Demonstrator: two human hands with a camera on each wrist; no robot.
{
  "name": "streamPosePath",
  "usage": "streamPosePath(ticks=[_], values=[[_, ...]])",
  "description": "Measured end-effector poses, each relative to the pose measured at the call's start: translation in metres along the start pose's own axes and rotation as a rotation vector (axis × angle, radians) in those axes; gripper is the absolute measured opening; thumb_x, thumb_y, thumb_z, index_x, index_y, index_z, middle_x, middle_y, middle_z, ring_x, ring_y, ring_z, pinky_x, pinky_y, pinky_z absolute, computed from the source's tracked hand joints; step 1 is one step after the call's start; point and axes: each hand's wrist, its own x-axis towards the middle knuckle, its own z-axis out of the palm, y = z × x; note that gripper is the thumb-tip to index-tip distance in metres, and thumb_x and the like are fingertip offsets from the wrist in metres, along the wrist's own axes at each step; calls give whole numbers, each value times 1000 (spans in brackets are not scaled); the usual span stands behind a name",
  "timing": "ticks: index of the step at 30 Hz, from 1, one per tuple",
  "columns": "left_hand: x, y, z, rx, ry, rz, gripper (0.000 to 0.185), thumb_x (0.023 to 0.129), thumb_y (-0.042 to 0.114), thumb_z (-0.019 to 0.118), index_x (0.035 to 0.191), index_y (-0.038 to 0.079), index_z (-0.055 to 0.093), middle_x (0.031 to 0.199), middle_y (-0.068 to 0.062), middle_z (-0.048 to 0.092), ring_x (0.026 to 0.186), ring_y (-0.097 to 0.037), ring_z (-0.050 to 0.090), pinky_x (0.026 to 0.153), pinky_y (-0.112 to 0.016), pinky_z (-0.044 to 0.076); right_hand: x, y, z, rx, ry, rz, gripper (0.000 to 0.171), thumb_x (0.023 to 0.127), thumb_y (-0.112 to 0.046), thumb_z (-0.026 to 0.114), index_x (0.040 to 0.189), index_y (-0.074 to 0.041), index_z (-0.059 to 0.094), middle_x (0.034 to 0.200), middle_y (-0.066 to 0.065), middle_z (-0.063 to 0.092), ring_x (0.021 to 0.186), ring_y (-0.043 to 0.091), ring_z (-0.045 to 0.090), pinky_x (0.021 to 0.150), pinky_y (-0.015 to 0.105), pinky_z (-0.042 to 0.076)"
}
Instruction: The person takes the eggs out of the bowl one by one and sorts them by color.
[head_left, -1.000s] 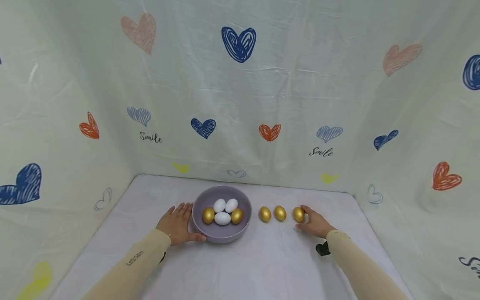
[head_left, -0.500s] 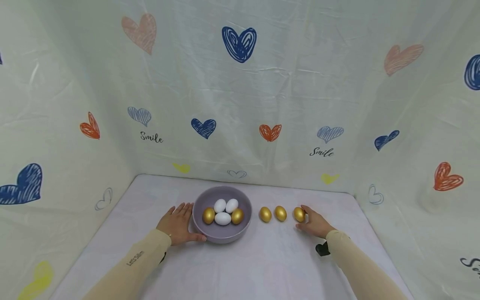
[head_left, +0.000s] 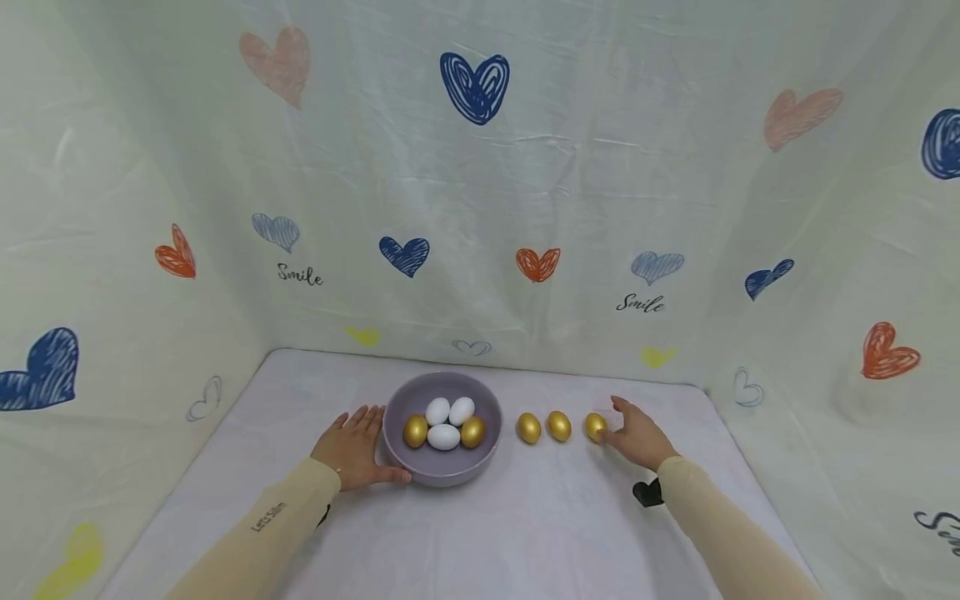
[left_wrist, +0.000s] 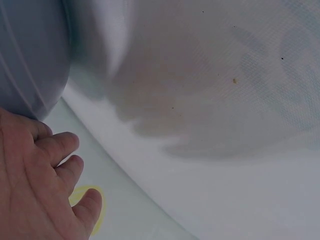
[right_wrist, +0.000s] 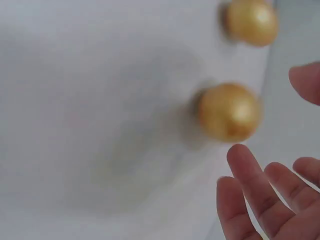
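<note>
My left hand [head_left: 352, 450] lies flat with straight fingers against the left side of a purple bowl [head_left: 442, 477]. The bowl's outer wall [left_wrist: 32, 50] touches the fingers in the left wrist view. Inside it are three white eggs [head_left: 443, 437] and two golden eggs [head_left: 416, 431]. To the bowl's right, three more golden eggs stand in a row on the table: one near the bowl [head_left: 528, 428], a middle egg [head_left: 558, 426] and a right-hand egg [head_left: 596, 427]. My right hand [head_left: 640, 435] is spread beside the right-hand egg, its fingers apart from that egg [right_wrist: 230, 112] in the right wrist view.
A white cloth covers the table [head_left: 480, 542]. Behind and at both sides hangs a pale curtain [head_left: 465, 183] printed with hearts and the word Smile. The table's back edge runs just behind the bowl.
My right hand has spread its fingers and drawn back slightly to the right, letting go of the right-hand golden egg, which stays in place. The left hand and the bowl have not moved.
</note>
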Motion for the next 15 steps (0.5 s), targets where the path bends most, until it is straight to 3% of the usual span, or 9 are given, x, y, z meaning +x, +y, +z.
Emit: streamPosePath(ticks=[6, 11, 15], values=[[-1, 0, -1, 1, 4, -2, 127, 70, 88, 56, 147, -12, 37, 148, -29, 42, 140, -44, 35, 113, -59, 28, 9, -64, -7, 70, 31, -73, 74, 94, -28, 70, 152, -1, 34, 143, 17, 52, 103, 27, 67, 86, 44, 56], [0, -1, 2, 2, 15, 2, 128, 70, 89, 54, 147, -11, 37, 148, -29, 42, 139, -44, 35, 113, -59, 28, 12, -127, -3, 161, -28, -176, 73, 94, -23, 71, 154, -5, 33, 141, 10, 55, 102, 22, 67, 83, 38, 57], [1, -1, 4, -3, 20, 7, 128, 70, 90, 53, 147, -12, 38, 147, -29, 43, 139, -44, 36, 113, -59, 28, 15, -163, 8, 194, -104, -256, 71, 94, -23, 70, 153, -5, 35, 139, 9, 56, 100, 19, 67, 83, 34, 57]])
